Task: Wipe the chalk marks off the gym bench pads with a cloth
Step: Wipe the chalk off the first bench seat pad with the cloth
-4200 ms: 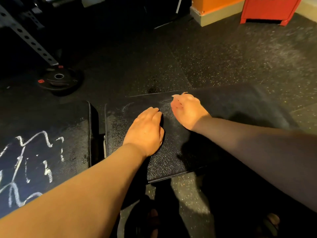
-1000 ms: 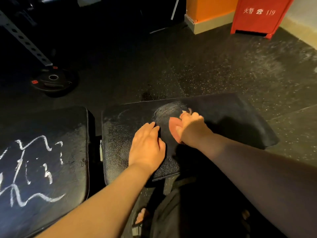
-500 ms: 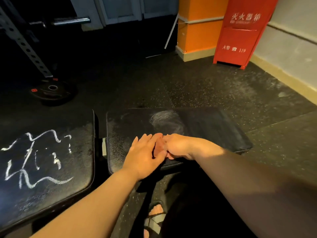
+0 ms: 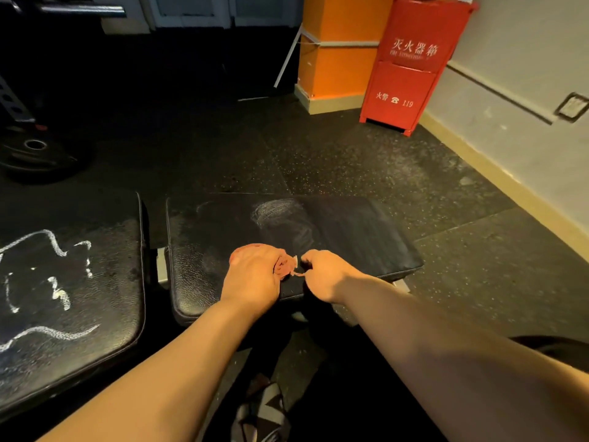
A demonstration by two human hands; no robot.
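Two black bench pads lie side by side. The left pad (image 4: 105, 282) carries bold white chalk scribbles (image 4: 47, 282). The right pad (image 4: 350, 237) shows a faint smeared chalk patch (image 4: 277, 212) near its far edge. A small reddish cloth (image 4: 287, 264) lies bunched on the right pad near its front edge. My left hand (image 4: 251, 275) covers most of the cloth, fingers curled over it. My right hand (image 4: 328, 272) pinches the cloth's right corner.
A red fire-extinguisher cabinet (image 4: 411, 65) and an orange pillar (image 4: 334, 52) stand at the back right by the wall. A weight plate (image 4: 35, 154) lies on the dark rubber floor at the left beside a rack upright. My feet show below the bench.
My right hand stopped rubbing the smeared patch and drew the cloth back to the pad's front edge. The left hand moved onto the cloth. The view has tilted up.
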